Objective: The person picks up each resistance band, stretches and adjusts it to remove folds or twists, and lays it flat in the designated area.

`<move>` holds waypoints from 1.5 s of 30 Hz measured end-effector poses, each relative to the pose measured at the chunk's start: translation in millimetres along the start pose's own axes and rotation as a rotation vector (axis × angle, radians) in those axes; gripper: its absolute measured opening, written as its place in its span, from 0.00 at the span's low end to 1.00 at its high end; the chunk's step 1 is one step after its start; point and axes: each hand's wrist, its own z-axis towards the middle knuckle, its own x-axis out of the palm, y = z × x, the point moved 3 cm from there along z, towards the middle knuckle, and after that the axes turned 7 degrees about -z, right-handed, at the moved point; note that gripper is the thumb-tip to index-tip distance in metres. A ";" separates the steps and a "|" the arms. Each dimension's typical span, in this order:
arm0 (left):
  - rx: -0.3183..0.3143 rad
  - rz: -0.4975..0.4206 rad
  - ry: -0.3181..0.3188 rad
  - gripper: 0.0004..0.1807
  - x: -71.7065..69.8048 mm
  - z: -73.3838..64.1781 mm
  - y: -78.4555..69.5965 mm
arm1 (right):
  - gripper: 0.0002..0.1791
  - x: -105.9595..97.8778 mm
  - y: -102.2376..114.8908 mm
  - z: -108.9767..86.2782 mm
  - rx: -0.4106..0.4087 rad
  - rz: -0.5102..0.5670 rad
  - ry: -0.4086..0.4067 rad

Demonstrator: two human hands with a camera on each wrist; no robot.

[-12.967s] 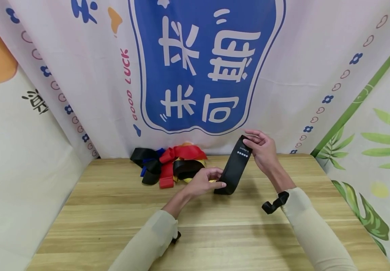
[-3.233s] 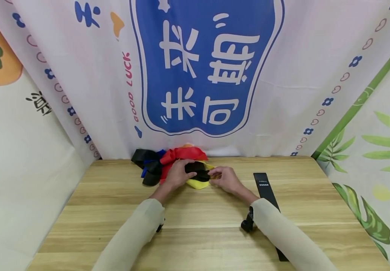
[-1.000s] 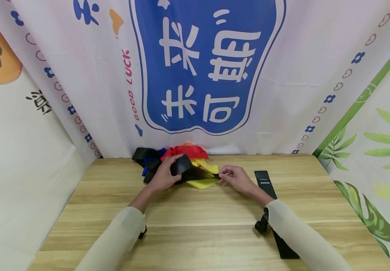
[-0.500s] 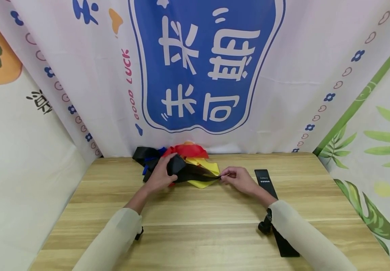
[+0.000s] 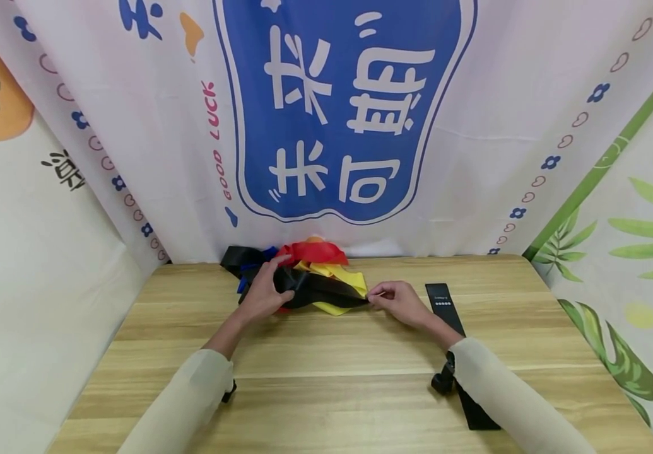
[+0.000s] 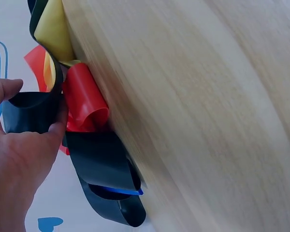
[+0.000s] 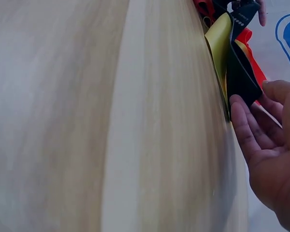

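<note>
A black resistance band loop [image 5: 326,291] stretches sideways between both hands above a pile of coloured bands. My left hand [image 5: 260,293] grips its left end, the band curving between thumb and fingers [image 6: 60,121] in the left wrist view. With thumb and fingertips, my right hand [image 5: 397,299] pinches the right end; small white print shows along the band in the right wrist view. A yellow band [image 5: 354,279] lies under and behind it. Just beyond are a red band [image 5: 320,253] and, to the left, another black band [image 5: 241,257] with a blue band [image 5: 270,253].
Another black resistance band [image 5: 476,410] lies flat at the right of the wooden table [image 5: 315,403], partly under the right forearm. A printed white curtain [image 5: 474,189] hangs along the table's back edge.
Earlier, both hands held a different black band, which now lies flat at right. The hands took up the second black band from the pile and drew apart; lately its left end has turned flatter.
</note>
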 end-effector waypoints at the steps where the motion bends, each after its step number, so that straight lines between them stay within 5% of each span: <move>1: 0.002 0.009 -0.002 0.42 -0.2 0.1 -0.3 | 0.09 0.6 -0.2 0.1 0.014 0.008 -0.002; 13: 0.050 0.014 -0.062 0.23 -3.7 -4.0 -0.6 | 0.10 3.4 -0.7 1.5 0.139 0.077 -0.048; 23: 0.039 0.003 -0.139 0.17 -12.5 -11.0 -4.3 | 0.03 5.5 2.6 2.4 0.129 -0.059 -0.113; 33: 0.036 0.004 -0.239 0.09 -22.6 -20.3 -4.9 | 0.08 6.7 0.4 -0.6 0.150 0.033 -0.115; 45: 0.023 0.003 -0.235 0.14 -31.9 -30.6 -1.2 | 0.13 0.3 2.2 -8.6 0.169 0.101 -0.064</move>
